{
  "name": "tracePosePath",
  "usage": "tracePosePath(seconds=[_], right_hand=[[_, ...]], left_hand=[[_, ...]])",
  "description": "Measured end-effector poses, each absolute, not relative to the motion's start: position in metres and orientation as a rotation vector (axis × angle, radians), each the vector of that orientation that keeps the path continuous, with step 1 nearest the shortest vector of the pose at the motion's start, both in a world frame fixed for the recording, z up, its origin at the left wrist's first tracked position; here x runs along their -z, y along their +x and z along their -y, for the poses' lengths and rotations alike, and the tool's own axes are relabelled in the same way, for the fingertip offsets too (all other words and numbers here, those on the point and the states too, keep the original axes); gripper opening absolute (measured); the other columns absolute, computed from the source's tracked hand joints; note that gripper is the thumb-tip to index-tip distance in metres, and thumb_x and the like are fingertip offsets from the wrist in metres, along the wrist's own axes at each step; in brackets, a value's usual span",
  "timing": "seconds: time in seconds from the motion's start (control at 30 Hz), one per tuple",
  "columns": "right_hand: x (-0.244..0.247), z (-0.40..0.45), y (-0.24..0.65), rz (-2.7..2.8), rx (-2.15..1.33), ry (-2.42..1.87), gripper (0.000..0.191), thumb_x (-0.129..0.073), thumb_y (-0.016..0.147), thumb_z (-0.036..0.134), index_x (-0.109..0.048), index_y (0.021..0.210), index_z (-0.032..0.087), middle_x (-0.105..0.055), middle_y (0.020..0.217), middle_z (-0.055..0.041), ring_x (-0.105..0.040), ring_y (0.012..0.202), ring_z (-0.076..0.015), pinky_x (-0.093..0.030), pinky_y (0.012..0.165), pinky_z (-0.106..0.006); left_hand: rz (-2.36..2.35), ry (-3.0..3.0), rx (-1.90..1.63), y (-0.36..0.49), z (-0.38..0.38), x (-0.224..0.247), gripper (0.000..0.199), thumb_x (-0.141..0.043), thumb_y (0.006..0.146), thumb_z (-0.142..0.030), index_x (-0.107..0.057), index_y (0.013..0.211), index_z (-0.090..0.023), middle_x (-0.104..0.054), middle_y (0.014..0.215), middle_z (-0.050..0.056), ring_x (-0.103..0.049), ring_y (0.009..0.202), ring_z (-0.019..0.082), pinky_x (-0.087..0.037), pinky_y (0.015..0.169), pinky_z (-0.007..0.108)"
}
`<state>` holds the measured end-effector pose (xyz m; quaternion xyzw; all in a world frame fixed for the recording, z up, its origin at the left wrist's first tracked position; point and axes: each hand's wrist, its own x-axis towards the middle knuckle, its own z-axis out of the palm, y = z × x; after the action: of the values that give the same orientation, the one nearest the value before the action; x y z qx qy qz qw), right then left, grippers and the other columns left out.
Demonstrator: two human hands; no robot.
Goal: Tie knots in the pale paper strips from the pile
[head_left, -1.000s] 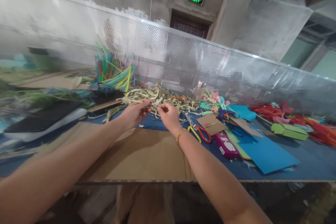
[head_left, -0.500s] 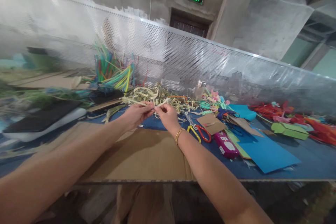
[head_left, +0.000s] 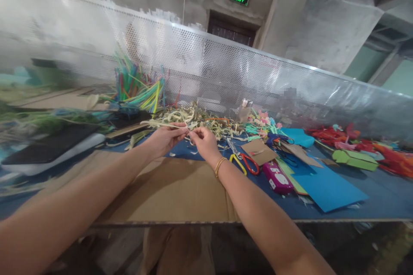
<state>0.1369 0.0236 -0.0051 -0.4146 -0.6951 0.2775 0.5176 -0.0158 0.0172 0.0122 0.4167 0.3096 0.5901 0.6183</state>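
Note:
Both hands are raised above the near part of the table, fingertips almost meeting. My left hand (head_left: pixel 168 141) pinches a thin pale strip (head_left: pixel 154 124), whose long end sticks out to the left over the heap. My right hand (head_left: pixel 204 142), with a gold bracelet (head_left: pixel 220 166) at the wrist, is closed in a pinch beside the left fingertips. Whatever lies between its fingers is too small to make out. Just beyond the hands spreads a tangled heap of pale yellow-green strips (head_left: pixel 180 115). Below them lies a sheet of brown cardboard (head_left: pixel 180 193).
Scissors with red and yellow handles (head_left: pixel 250 164) lie right of my right wrist, near a purple box (head_left: pixel 277 177) and blue sheets (head_left: pixel 325 187). Colourful pipe cleaners (head_left: pixel 138 86) stand back left. A perforated metal screen (head_left: pixel 232 66) runs behind the table.
My fingertips have drawn slightly apart, the left hand shifting a little to the left with the strip. The pale end that showed above my right fingers is no longer visible there.

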Motion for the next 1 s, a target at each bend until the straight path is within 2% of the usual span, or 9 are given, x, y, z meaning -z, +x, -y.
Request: tracePosePath(seconds=[0.2, 0.4, 0.53, 0.83, 1.0], right_hand=[[-0.001, -0.019, 0.14, 1.721, -0.476, -1.007, 0.01, -0.056, 0.081, 0.028, -0.06, 0.078, 0.02, -0.065, 0.072, 0.0003, -0.06, 0.066, -0.0124, -0.048, 0.065, -0.024], [-0.007, -0.015, 0.146, 1.823, -0.17, -0.984, 0.01, -0.059, 0.083, 0.027, -0.067, 0.084, 0.022, -0.065, 0.087, -0.0021, -0.061, 0.083, -0.0144, -0.047, 0.079, -0.027], [-0.01, -0.015, 0.148, 1.859, -0.034, -1.011, 0.011, -0.061, 0.084, 0.031, -0.07, 0.084, 0.025, -0.064, 0.087, -0.0029, -0.06, 0.083, -0.0155, -0.046, 0.079, -0.028], [-0.015, -0.012, 0.148, 1.841, -0.051, -0.984, 0.006, -0.065, 0.081, 0.028, -0.068, 0.079, 0.024, -0.069, 0.081, 0.0016, -0.062, 0.079, -0.014, -0.043, 0.082, -0.029], [-0.012, -0.014, 0.145, 1.795, -0.223, -0.974, 0.006, -0.064, 0.079, 0.028, -0.066, 0.075, 0.023, -0.069, 0.075, 0.0027, -0.063, 0.071, -0.013, -0.045, 0.078, -0.028]], left_hand=[[-0.876, 1.067, -1.38, -0.015, -0.014, -0.012, 0.032, -0.08, 0.062, -0.013, -0.061, 0.088, -0.016, -0.066, 0.067, 0.001, -0.061, 0.057, 0.009, -0.043, 0.044, 0.013], [-0.973, 1.197, -1.384, -0.019, -0.018, -0.011, 0.038, -0.082, 0.059, -0.029, -0.065, 0.089, -0.013, -0.059, 0.057, -0.001, -0.047, 0.045, 0.005, -0.029, 0.038, 0.012], [-0.944, 1.221, -1.349, -0.02, -0.014, -0.014, 0.038, -0.081, 0.059, -0.032, -0.067, 0.087, -0.012, -0.051, 0.053, -0.003, -0.036, 0.041, 0.003, -0.019, 0.037, 0.014], [-0.881, 1.269, -1.327, -0.018, -0.013, -0.015, 0.028, -0.078, 0.061, -0.03, -0.068, 0.081, -0.013, -0.045, 0.055, -0.004, -0.034, 0.047, 0.005, -0.019, 0.04, 0.018], [-0.897, 1.317, -1.317, -0.017, -0.014, -0.012, 0.022, -0.077, 0.061, -0.028, -0.069, 0.076, -0.015, -0.051, 0.06, -0.001, -0.039, 0.05, 0.007, -0.027, 0.044, 0.019]])
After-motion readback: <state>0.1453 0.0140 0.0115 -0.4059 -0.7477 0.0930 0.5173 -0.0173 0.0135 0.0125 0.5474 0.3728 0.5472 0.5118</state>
